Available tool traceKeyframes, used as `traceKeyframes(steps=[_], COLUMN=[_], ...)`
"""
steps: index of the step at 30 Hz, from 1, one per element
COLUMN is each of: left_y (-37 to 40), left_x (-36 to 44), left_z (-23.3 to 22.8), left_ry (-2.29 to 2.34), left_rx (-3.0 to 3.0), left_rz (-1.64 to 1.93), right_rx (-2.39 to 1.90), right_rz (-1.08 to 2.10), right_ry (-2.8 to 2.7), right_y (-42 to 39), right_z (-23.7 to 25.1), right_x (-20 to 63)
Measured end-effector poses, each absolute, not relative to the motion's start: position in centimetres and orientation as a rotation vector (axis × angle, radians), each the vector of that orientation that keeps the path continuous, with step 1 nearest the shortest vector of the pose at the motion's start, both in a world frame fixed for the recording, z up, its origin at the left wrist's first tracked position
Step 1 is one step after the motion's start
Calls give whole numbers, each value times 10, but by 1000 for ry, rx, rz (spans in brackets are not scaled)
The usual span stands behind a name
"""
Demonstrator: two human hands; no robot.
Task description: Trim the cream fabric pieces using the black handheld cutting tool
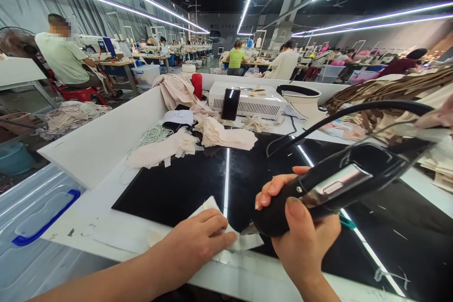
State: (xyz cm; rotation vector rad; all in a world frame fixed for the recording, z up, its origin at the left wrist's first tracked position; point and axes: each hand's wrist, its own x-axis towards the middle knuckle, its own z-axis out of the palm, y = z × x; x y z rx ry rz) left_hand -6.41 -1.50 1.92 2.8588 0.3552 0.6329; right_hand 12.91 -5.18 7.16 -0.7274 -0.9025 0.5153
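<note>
A black handheld electric cutter (339, 184) with a silver panel sits in my right hand (306, 233), the thumb and fingers wrapped round its rounded front end. Its small metal tip points left, close to a pale fabric piece (249, 241). With fingers bent and thumb alongside, my left hand (201, 233) holds that fabric down at the front edge of a glossy black board (170, 193). Part of the fabric is hidden under the left hand. From the cutter's rear, a black cable (354, 108) arches back over the board.
Stacks of cut beige fabric (226, 134) lie behind the board, near a phone (230, 104), a white vented box (247, 99) and a red spool (197, 86). Brown strips (389, 96) are heaped at right. A teal-handled tool (347, 221) lies beyond my right hand. Several people work at sewing tables behind.
</note>
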Motion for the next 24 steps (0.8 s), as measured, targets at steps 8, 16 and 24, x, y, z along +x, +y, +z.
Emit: traceKeyframes(steps=[8, 16, 24], left_y=[-17, -16, -15], left_x=[-64, -63, -64], left_z=[17, 16, 18], left_ry=[336, 350, 354], left_rx=[2864, 2857, 2876], left_rz=[670, 681, 699], right_rx=[-757, -704, -728], right_rz=[515, 530, 532], right_ry=[-920, -914, -922], right_y=[-53, -47, -45], right_z=[74, 73, 71], right_x=[129, 123, 122])
